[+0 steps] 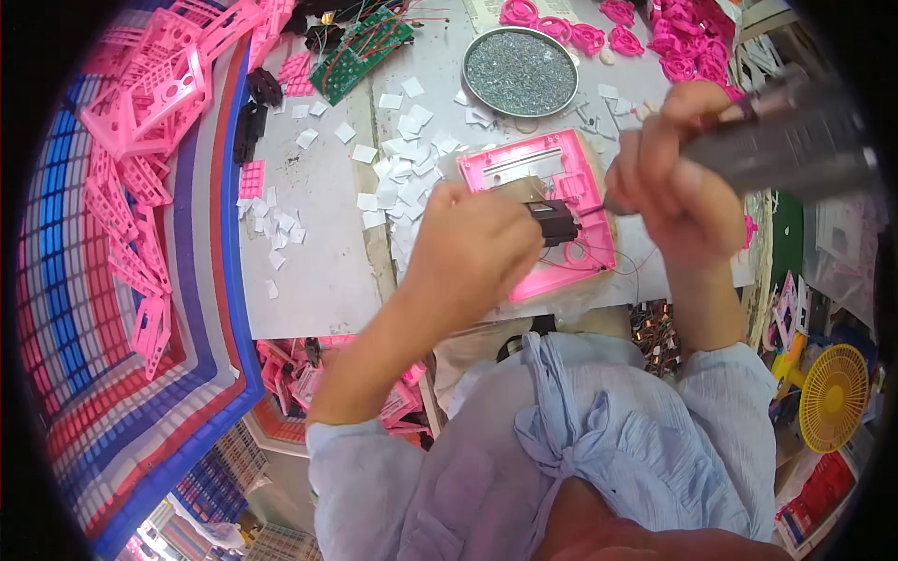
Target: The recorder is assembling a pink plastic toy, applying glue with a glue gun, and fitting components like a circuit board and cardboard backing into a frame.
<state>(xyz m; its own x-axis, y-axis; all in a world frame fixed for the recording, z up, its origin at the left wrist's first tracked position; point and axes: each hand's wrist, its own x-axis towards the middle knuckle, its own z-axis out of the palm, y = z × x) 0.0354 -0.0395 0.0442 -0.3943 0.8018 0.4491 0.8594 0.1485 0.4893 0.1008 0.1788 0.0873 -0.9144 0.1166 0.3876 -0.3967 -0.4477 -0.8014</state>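
A pink plastic housing (pixel 591 190) lies on the work table, with a black box-shaped part (pixel 554 222) and thin wires inside it. My left hand (pixel 477 234) is over the housing's left side, fingers curled and closed, right beside the black part. What its fingertips hold, if anything, is hidden. A dark electric screwdriver (pixel 786 150) is gripped in my right hand (pixel 678 173). The tool tilts, its tip pointing left at the housing's right edge; whether it touches is unclear.
Behind the housing stands a round tin (pixel 521 73) full of small screws. White square pads (pixel 404 178) are scattered left of it. Green circuit boards (pixel 363 58) and pink rings (pixel 687 42) lie at the back. A blue-rimmed crate (pixel 245 393) of pink parts borders the left.
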